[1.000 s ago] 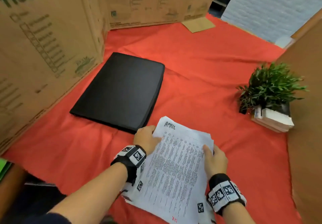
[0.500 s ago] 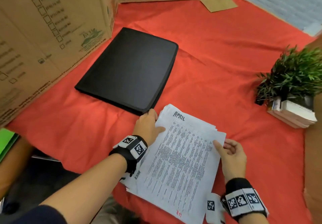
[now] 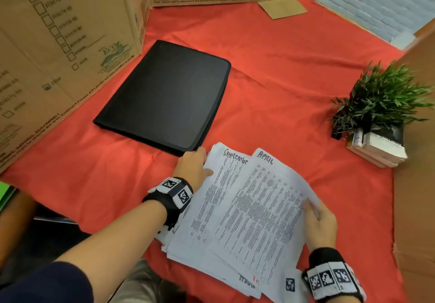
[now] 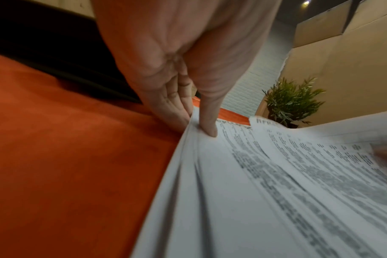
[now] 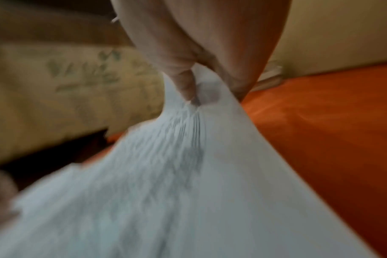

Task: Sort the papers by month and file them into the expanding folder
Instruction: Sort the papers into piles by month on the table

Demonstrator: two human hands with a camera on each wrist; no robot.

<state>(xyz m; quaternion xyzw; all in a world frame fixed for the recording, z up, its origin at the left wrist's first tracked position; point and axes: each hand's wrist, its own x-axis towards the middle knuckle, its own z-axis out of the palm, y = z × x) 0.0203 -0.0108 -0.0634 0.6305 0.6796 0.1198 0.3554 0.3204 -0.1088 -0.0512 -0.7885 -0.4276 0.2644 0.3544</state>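
A black expanding folder (image 3: 169, 95) lies closed on the red cloth, left of centre. Just in front of it sits a stack of printed papers (image 3: 211, 220). My left hand (image 3: 194, 168) grips the stack's left edge, thumb on top (image 4: 208, 125) and fingers under it. My right hand (image 3: 317, 218) pinches the right edge of the top sheet marked April (image 3: 266, 208), thumb on top (image 5: 188, 87), and holds it off to the right. Under it shows a sheet headed September (image 3: 231, 161).
Cardboard boxes (image 3: 58, 43) wall the left and back sides, and a brown board (image 3: 419, 161) stands at the right. A small potted plant (image 3: 379, 105) on books sits at the right. Bare red cloth (image 3: 282, 79) lies between folder and plant.
My right hand took hold of the April sheet and slid it rightward off the stack, uncovering the September sheet. The left hand kept its grip on the stack.
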